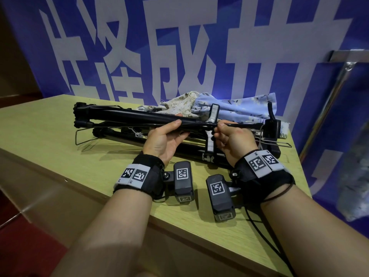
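Note:
A folded black tripod lies lengthwise across the yellow-green table, its feet pointing left. My left hand grips one of its legs from below, thumb on top. My right hand pinches a thin black rod near the tripod's head end. A leg clamp lever stands up just above my right fingers. Both wrists wear black straps with marker tags.
Wire clothes hangers lie under the tripod. Floral cloths, one cream and one blue, are piled behind it. A blue banner with white characters stands at the back. A metal rack rises on the right.

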A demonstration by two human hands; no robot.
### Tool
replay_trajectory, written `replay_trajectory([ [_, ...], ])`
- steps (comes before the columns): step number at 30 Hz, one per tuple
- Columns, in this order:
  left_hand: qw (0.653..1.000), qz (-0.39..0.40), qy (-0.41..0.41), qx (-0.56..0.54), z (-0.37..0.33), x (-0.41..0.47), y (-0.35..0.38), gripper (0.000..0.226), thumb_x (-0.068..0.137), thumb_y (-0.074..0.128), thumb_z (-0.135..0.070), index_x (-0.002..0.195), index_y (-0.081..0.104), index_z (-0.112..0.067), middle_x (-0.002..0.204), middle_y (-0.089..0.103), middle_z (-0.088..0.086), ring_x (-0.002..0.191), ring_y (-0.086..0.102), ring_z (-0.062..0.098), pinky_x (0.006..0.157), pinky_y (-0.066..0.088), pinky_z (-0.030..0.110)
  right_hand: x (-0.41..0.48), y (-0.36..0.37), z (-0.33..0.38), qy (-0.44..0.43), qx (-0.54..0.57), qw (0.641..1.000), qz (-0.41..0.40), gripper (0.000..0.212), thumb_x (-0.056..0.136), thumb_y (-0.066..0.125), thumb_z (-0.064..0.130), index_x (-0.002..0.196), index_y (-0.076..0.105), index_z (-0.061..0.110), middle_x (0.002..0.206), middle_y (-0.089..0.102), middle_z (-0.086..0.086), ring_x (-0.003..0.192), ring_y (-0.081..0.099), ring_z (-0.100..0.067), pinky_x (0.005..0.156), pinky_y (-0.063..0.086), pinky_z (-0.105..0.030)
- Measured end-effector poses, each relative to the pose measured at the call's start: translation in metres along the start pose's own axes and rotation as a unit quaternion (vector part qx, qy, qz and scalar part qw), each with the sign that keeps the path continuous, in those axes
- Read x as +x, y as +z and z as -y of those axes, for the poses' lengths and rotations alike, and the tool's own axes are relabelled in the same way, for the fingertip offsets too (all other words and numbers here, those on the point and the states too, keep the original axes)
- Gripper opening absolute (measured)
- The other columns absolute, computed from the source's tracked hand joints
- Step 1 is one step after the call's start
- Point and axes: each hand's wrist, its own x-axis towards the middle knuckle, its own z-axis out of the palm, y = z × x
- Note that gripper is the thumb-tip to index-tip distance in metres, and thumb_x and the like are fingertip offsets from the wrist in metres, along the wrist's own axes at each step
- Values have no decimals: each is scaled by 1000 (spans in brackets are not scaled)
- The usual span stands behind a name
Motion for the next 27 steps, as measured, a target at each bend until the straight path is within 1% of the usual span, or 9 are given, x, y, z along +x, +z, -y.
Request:
replay_trajectory([
  [7, 1000, -3, 4, 7, 0, 1, -2, 70, 69, 67, 0, 137, 49, 5, 124, 64, 22, 108, 67, 31, 73, 60, 35, 2, 1, -5, -26, -27, 999, -3, 14, 94, 53, 9, 84, 59, 17, 67, 55, 2, 48, 48, -4, 46, 37, -17],
  [10, 1000, -5, 5, -1, 0, 1, -2, 70, 69, 67, 0, 136, 50, 4, 123, 65, 21, 108, 67, 31, 73, 60, 35, 4, 2, -6, -36, -25, 999, -6, 12, 94, 54, 9, 87, 61, 17, 78, 63, 0, 68, 60, -9, 58, 45, -20],
  [12, 1000, 2, 3, -5, 0, 0, -1, 69, 70, 67, 0, 137, 49, 4, 124, 64, 21, 109, 67, 31, 74, 60, 36, 5, 2, -6, -29, -11, 1000, 0, 8, 91, 58, 10, 98, 63, 10, 93, 68, -6, 80, 67, -14, 66, 51, -23],
  [13, 1000, 6, 3, -5, 1, 0, -1, 69, 71, 66, 1, 137, 48, 4, 125, 64, 22, 109, 67, 31, 74, 60, 36, 4, 2, -6, -26, -7, 1000, 5, 11, 90, 61, 11, 100, 63, 7, 94, 69, -9, 77, 69, -14, 62, 52, -22],
  [15, 1000, 12, 5, 2, 3, 0, 1, 64, 75, 63, 4, 137, 48, 5, 124, 64, 22, 107, 68, 30, 75, 60, 36, 3, 2, -7, -23, -14, 999, 17, 2, 88, 64, 12, 89, 63, 10, 81, 65, -9, 54, 65, -11, 45, 47, -18],
  [17, 1000, 15, 6, 9, 4, 0, 1, 58, 81, 59, 7, 137, 47, 6, 124, 64, 22, 106, 68, 29, 75, 60, 36, 3, 3, -8, -5, -11, 1000, 16, 7, 85, 68, 15, 83, 62, 13, 80, 64, -11, 50, 64, -14, 41, 46, -21],
  [21, 1000, 21, 1, 5, 2, -2, 2, 68, 72, 63, 2, 138, 47, 5, 127, 62, 22, 112, 65, 31, 76, 60, 36, 4, 3, -9, 27, 4, 1000, -4, 46, 78, 76, 21, 115, 59, 0, 99, 70, -17, 74, 71, -27, 55, 54, -32],
  [24, 1000, 21, -2, 10, 1, -3, 1, 68, 72, 64, 1, 138, 48, 4, 128, 62, 22, 113, 65, 31, 76, 60, 35, 6, 2, -8, 11, -8, 1000, -2, 40, 82, 72, 19, 113, 61, -4, 97, 70, -16, 75, 69, -25, 52, 52, -25],
  [27, 1000, 17, -3, 11, 1, -3, 2, 68, 72, 64, 0, 138, 48, 3, 127, 63, 21, 111, 66, 31, 74, 59, 34, 7, 2, -10, 7, -15, 1000, -3, 38, 83, 72, 18, 112, 62, -5, 97, 70, -15, 78, 69, -24, 57, 52, -26],
])
